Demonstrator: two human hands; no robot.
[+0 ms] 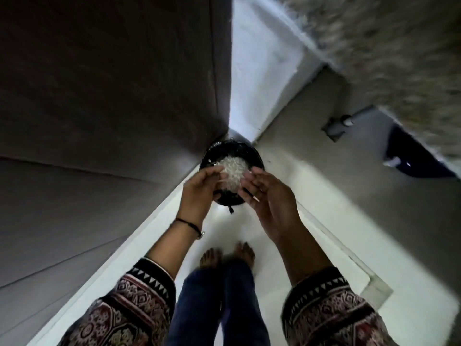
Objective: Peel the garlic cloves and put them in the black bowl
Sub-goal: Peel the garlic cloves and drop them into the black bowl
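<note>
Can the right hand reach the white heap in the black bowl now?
Likely yes: the right hand hovers open beside the white heap in the black bowl, and nothing covers it.

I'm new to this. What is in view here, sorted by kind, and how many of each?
hands: 2, left hand and right hand
bare feet: 2
black bowl: 1
heap of white bits in the bowl: 1, bits too blurred to count
wrist band: 1, on the left wrist
Total: 7

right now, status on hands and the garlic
Left hand and right hand over black container on floor, flanking white pile. Right fingers straight, left grip unclear. Pile too blurred to call. Nothing blocking.
</note>
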